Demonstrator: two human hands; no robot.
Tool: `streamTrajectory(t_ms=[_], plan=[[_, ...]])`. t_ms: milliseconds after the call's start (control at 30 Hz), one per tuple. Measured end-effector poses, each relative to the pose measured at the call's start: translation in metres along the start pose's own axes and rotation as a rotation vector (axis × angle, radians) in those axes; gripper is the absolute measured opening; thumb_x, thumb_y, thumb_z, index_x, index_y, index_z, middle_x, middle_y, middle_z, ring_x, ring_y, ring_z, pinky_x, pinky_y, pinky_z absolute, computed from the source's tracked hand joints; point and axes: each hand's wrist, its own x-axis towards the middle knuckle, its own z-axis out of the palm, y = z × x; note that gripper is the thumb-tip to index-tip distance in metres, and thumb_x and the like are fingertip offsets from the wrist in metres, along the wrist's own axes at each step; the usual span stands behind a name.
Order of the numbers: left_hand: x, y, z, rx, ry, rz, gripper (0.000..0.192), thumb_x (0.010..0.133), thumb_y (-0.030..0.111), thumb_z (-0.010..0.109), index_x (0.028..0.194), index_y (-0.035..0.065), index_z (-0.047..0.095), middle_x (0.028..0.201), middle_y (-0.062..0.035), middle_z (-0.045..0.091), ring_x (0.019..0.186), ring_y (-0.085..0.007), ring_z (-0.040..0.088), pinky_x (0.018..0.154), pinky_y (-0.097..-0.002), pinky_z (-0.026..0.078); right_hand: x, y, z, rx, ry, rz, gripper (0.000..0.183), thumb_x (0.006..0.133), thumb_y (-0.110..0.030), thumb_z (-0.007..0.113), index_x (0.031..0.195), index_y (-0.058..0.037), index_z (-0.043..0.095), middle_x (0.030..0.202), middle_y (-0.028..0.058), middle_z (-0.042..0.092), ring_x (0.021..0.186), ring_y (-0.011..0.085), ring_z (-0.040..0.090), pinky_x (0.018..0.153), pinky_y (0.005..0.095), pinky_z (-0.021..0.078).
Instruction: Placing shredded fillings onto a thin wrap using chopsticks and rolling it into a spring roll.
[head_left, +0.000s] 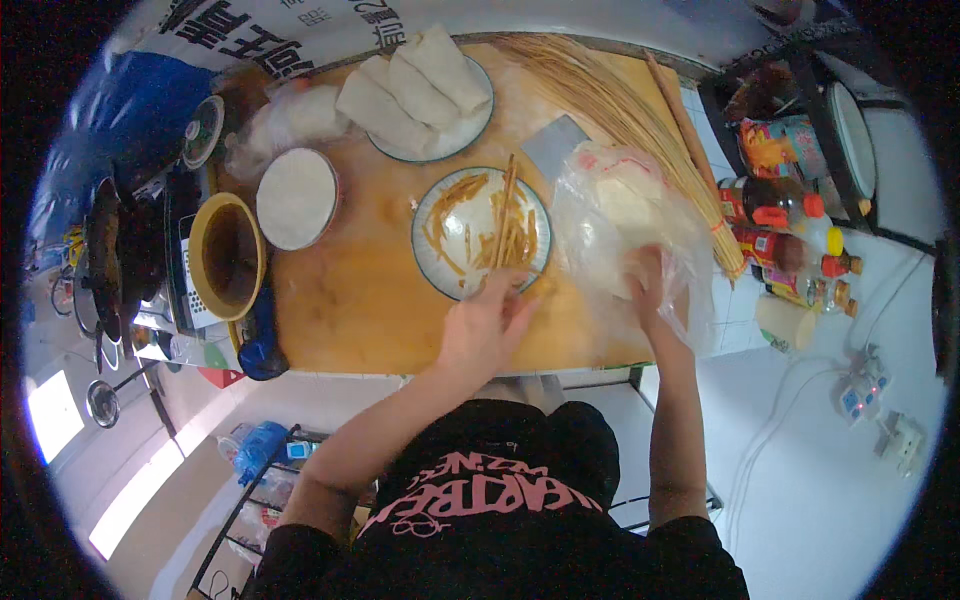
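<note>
My left hand (484, 322) is over the near rim of a round white plate (454, 236) with a dark edge. Brown strips of food (529, 232) lie on the plate, and a pair of wooden chopsticks (507, 202) rests across it. The chopsticks' near ends reach my left fingers; blur hides whether they grip them. To the right, my right hand (646, 281) reaches into a clear plastic bag (585, 232), its fingers against pale, flat contents (630, 199). Whether these fingers are closed on anything is unclear.
Folded white sheets (420, 86) fill a plate (480, 124) at the back. At left stand a white-filled bowl (296, 199) and a yellow bowl (259, 266) of brown liquid. A grey flat blade (555, 142), tied straw-like bundle (637, 112), wooden rod (679, 116) and several bottles (772, 199) are farther right.
</note>
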Motion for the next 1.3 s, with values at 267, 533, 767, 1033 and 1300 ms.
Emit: streamTrajectory(t_ms=[267,533,767,1033,1300], plan=[[0.023,0.033,0.036,-0.164,-0.025,-0.080,0.036,0.077,0.016,0.067,0.094,0.0043,0.038,0.068,-0.0124,0.058,0.060,-0.0214,0.060,0.054,-0.0333,0.047,0.015,0.006,0.015,-0.017,-0.140,-0.221,0.020,0.083,-0.018,0.056,0.101,-0.0106,0.059,0.106,0.0069,0.057,0.091,0.0275,0.055,0.082,0.0314,0.0433],[0.015,0.018,0.042,-0.058,0.200,0.023,0.026,0.072,0.002,0.059,0.091,0.0041,0.040,0.064,-0.0138,0.057,0.057,-0.0302,0.059,0.053,-0.0398,0.046,0.041,0.029,0.007,0.609,0.060,0.273,0.016,0.084,-0.015,0.055,0.091,-0.0022,0.062,0.089,0.0095,0.062,0.085,0.0206,0.057,0.076,0.0290,0.0439],[0.007,0.040,0.042,0.354,0.402,0.319,0.025,0.069,0.006,0.061,0.091,0.0057,0.048,0.076,-0.0093,0.055,0.081,-0.0279,0.055,0.071,-0.0379,0.045,0.041,0.031,0.004,0.385,0.032,-0.010,0.019,0.083,-0.014,0.054,0.089,0.0036,0.060,0.083,0.0079,0.059,0.083,0.0198,0.055,0.079,0.0286,0.0409],[0.039,0.043,0.089,0.508,-0.048,0.647,0.022,0.071,0.009,0.057,0.092,0.0028,0.057,0.098,-0.0128,0.055,0.095,-0.0301,0.052,0.082,-0.0387,0.043,0.048,0.040,0.016,0.444,0.001,0.011,0.021,0.085,-0.017,0.050,0.088,0.0004,0.060,0.085,0.0134,0.061,0.083,0.0206,0.056,0.077,0.0315,0.0418],[0.061,0.051,0.108,0.438,-0.087,0.234,0.042,0.074,0.012,0.060,0.112,0.0009,0.045,0.104,-0.0173,0.054,0.096,-0.0314,0.054,0.081,-0.0374,0.045,0.056,0.031,-0.013,0.444,-0.044,0.103,0.022,0.087,-0.018,0.050,0.092,0.0010,0.060,0.087,0.0173,0.061,0.085,0.0285,0.057,0.078,0.0343,0.0424]])
